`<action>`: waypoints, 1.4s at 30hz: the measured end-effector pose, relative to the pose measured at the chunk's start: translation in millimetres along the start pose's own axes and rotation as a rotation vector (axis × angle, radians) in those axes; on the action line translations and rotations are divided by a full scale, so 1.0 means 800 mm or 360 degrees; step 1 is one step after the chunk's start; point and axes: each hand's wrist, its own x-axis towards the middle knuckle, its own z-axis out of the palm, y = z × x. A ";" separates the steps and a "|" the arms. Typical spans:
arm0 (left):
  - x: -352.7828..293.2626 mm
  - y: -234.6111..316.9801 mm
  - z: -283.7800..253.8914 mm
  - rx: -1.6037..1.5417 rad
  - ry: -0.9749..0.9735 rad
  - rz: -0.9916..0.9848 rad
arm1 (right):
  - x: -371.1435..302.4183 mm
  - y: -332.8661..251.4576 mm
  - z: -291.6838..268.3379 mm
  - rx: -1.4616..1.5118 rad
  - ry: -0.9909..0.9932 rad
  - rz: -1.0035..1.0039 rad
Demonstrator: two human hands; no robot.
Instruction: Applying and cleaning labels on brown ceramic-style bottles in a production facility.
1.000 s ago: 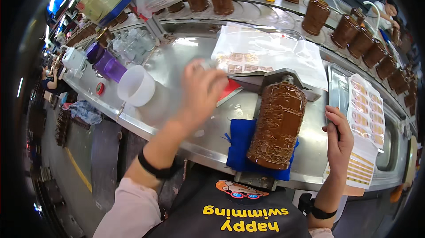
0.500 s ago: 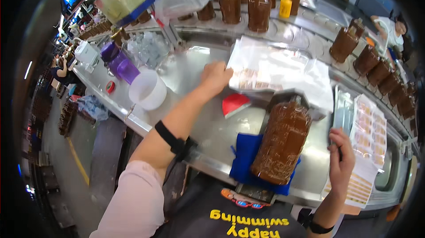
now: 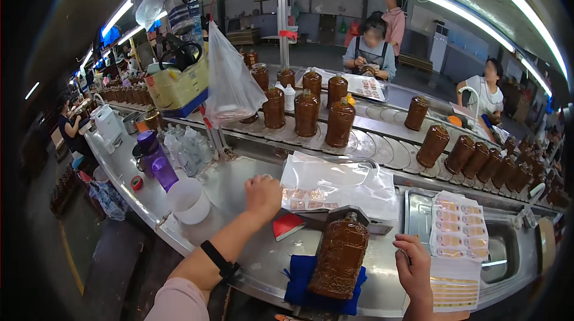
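My left hand is closed at the left edge of white sheets that carry brownish labels. What its fingers hold, if anything, is hidden. My right hand hovers with loosely curled fingers apart and nothing visible in them, right of a brown glass bottle. That embossed bottle lies tilted on a blue cloth, its neck against a dark angled rest. A red-and-white scraper lies on the metal worktop between my left hand and the bottle.
A white tub, a purple bottle and clear bottles stand on the left. Several brown bottles line the conveyor behind. Label sheets lie beside a metal tray and sink. Co-workers sit beyond.
The view has tilted upward, bringing in more of the room, the conveyor and the people. Both hands stay near the same things, and the bottle still rests on the blue cloth.
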 end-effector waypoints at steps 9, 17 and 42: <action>-0.004 0.010 -0.011 0.0033 0.0399 0.0347 | -0.010 0.000 0.003 -0.0030 -0.0018 0.0079; -0.009 0.005 -0.006 -0.0170 0.0072 -0.0082 | -0.004 0.011 0.008 -0.0162 -0.0121 -0.0093; -0.008 -0.003 -0.021 0.0170 0.0311 0.0307 | -0.007 0.012 0.022 -0.0176 -0.0200 -0.0150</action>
